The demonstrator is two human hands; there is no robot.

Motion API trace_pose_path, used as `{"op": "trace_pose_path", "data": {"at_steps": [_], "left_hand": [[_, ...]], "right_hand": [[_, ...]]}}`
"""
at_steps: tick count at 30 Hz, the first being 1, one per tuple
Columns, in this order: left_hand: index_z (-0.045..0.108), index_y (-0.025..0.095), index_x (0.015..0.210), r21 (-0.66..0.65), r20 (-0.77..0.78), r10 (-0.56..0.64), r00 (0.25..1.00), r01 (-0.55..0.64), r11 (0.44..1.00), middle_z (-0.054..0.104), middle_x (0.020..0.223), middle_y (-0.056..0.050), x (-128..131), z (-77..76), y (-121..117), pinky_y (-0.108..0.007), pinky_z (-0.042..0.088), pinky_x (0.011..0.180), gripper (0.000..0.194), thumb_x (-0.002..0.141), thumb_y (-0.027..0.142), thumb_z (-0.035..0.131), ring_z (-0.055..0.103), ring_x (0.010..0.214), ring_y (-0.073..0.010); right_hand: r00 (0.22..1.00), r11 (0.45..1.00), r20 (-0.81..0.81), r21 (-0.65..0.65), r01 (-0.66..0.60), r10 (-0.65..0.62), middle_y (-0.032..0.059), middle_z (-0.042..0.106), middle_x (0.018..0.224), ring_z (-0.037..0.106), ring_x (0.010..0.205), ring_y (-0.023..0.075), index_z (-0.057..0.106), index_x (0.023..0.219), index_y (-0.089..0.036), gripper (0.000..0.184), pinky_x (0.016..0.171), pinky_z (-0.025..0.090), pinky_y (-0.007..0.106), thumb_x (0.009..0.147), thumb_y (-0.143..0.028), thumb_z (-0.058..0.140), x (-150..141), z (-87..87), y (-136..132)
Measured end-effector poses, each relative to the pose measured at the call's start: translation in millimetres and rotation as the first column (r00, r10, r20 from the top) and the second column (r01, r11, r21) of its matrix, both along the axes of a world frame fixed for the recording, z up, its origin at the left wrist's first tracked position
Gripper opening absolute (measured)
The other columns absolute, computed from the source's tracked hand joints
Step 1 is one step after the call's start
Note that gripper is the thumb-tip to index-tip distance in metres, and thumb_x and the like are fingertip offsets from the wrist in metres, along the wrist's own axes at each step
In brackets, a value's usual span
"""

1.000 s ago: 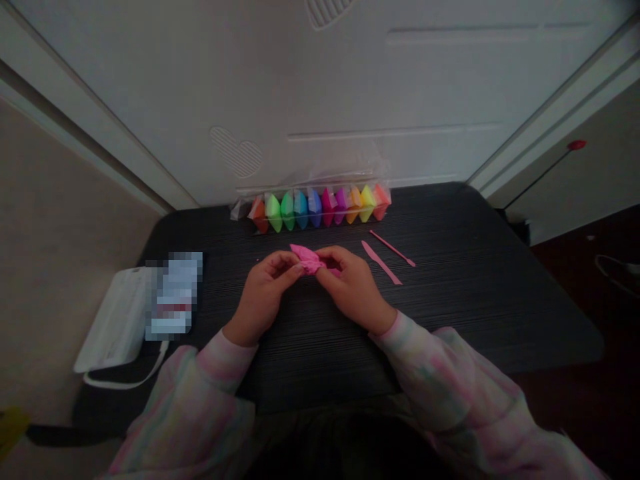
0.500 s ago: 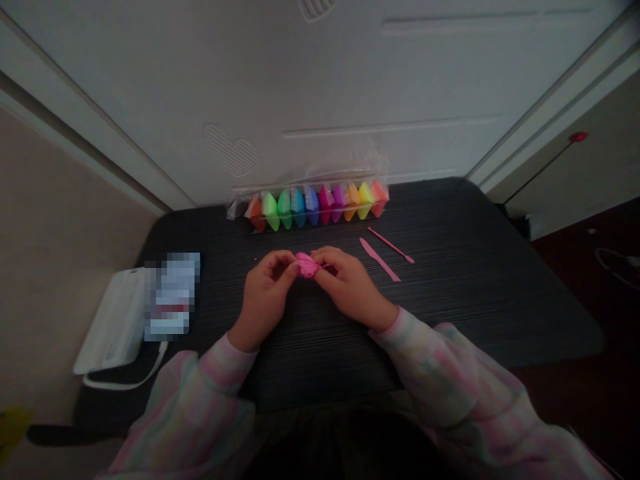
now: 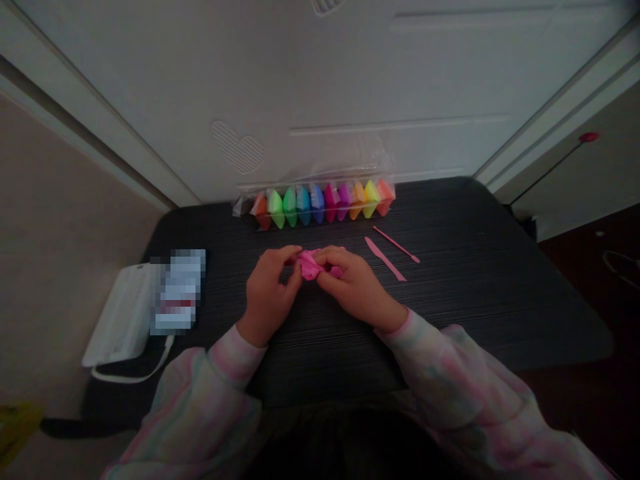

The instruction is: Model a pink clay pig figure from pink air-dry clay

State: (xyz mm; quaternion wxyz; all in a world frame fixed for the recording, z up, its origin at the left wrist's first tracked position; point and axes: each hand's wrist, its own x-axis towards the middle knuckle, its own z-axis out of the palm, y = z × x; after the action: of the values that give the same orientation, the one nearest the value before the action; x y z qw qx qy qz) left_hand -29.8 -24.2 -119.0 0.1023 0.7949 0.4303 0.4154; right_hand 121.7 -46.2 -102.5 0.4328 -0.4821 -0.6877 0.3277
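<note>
A lump of pink modelling clay is pinched between both hands above the dark table. My left hand grips its left side with thumb and fingers. On the other side my right hand is closed on the clay, and some pink shows beneath and beyond its fingers. Right of that hand lie a pink plastic clay knife and a thin pink modelling stick. The underside of the clay is hidden by my fingers.
Clear packaging with several coloured clay packs stands along the back of the black table, against a white panelled door. At left lie a white box-like device, a blurred-out phone and a white cable.
The pink clay looks more spread and folded, with more of it showing by my right fingers. Both hands remain on it. The whole view has shifted slightly.
</note>
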Motion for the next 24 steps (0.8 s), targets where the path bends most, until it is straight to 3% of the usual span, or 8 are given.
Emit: {"op": "trace_pose_path", "data": {"at_steps": [4, 8, 11, 15, 17, 19, 22, 24], "left_hand": [[0.059, 0.016, 0.097, 0.230, -0.195, -0.077, 0.978, 0.122, 0.966, 0.062, 0.089, -0.006, -7, -1.5, 7, -0.030, 0.045, 0.080, 0.021, 0.078, 0.011, 0.053, 0.055, 0.087, -0.0172], [0.059, 0.016, 0.099, 0.294, -0.277, -0.116, 0.954, 0.199, 0.935, 0.063, 0.091, -0.006, -10, 0.0, 10, -0.032, 0.046, 0.081, 0.023, 0.077, 0.010, 0.054, 0.055, 0.088, -0.0184], [0.060, 0.014, 0.093, 0.182, -0.227, -0.121, 0.966, 0.164, 0.970, 0.063, 0.090, -0.007, -8, 3.9, 9, -0.030, 0.046, 0.080, 0.017, 0.079, 0.012, 0.051, 0.056, 0.086, -0.0170], [0.063, 0.014, 0.084, -0.214, 0.008, -0.111, 0.994, 0.110, 0.971, 0.063, 0.086, -0.004, -6, 8.8, 7, -0.026, 0.044, 0.078, 0.013, 0.081, 0.018, 0.050, 0.057, 0.082, -0.0139], [0.064, 0.016, 0.081, -0.426, 0.215, -0.070, 0.974, 0.158, 0.891, 0.064, 0.085, -0.002, -4, 8.9, 6, -0.026, 0.043, 0.077, 0.011, 0.078, 0.021, 0.055, 0.057, 0.080, -0.0136], [0.065, 0.017, 0.080, -0.587, 0.478, 0.029, 0.878, 0.295, 0.754, 0.064, 0.084, -0.001, -1, 7.9, 6, -0.027, 0.043, 0.079, 0.010, 0.075, 0.023, 0.059, 0.057, 0.081, -0.0138], [0.067, 0.016, 0.077, -0.616, 0.750, 0.199, 0.631, 0.557, 0.557, 0.065, 0.079, -0.001, 5, 7.4, 4, -0.027, 0.042, 0.082, 0.010, 0.069, 0.021, 0.063, 0.058, 0.080, -0.0130], [0.068, 0.015, 0.075, -0.581, 0.808, 0.247, 0.535, 0.650, 0.491, 0.066, 0.076, -0.001, 7, 7.9, 3, -0.026, 0.041, 0.084, 0.009, 0.066, 0.018, 0.065, 0.058, 0.079, -0.0124]], "right_hand": [[0.988, 0.984, 0.129, 0.170, 0.058, -0.081, 0.0044, 0.060, 0.085, 0.055, 0.085, 0.0139, 0.059, 0.076, -0.016, 0.011, 0.079, 0.044, 0.028, 0.074, -0.008, 0.051, -2, -5.9, -1], [0.968, 0.960, 0.212, 0.272, 0.072, -0.132, 0.0060, 0.060, 0.089, 0.055, 0.086, 0.0146, 0.061, 0.082, -0.015, 0.013, 0.080, 0.045, 0.028, 0.077, -0.010, 0.050, -1, -10.2, -1], [0.955, 0.940, 0.245, 0.331, 0.082, -0.170, 0.0066, 0.059, 0.091, 0.055, 0.088, 0.0149, 0.060, 0.088, -0.015, 0.016, 0.082, 0.046, 0.029, 0.079, -0.012, 0.048, 0, -11.3, -1], [0.940, 0.919, 0.277, 0.386, 0.081, -0.199, 0.0084, 0.058, 0.093, 0.053, 0.090, 0.0158, 0.059, 0.092, -0.014, 0.018, 0.084, 0.045, 0.029, 0.082, -0.014, 0.045, 0, -12.2, -2], [0.932, 0.911, 0.285, 0.401, 0.095, -0.222, 0.0088, 0.058, 0.094, 0.053, 0.092, 0.0164, 0.059, 0.094, -0.015, 0.019, 0.084, 0.046, 0.031, 0.083, -0.016, 0.044, -1, -13.1, -1], [0.922, 0.896, 0.274, 0.420, 0.143, -0.275, 0.0093, 0.058, 0.094, 0.053, 0.091, 0.0170, 0.059, 0.095, -0.015, 0.019, 0.084, 0.046, 0.032, 0.082, -0.016, 0.045, -1, -14.0, -1], [0.910, 0.882, 0.239, 0.418, 0.218, -0.339, 0.0101, 0.059, 0.091, 0.055, 0.089, 0.0172, 0.060, 0.094, -0.013, 0.019, 0.082, 0.047, 0.033, 0.081, -0.015, 0.046, -2, -14.2, 1], [0.924, 0.899, 0.210, 0.375, 0.224, -0.318, 0.0092, 0.062, 0.090, 0.057, 0.087, 0.0164, 0.059, 0.093, -0.013, 0.018, 0.080, 0.047, 0.031, 0.081, -0.014, 0.047, -1, -13.5, 2]]}}
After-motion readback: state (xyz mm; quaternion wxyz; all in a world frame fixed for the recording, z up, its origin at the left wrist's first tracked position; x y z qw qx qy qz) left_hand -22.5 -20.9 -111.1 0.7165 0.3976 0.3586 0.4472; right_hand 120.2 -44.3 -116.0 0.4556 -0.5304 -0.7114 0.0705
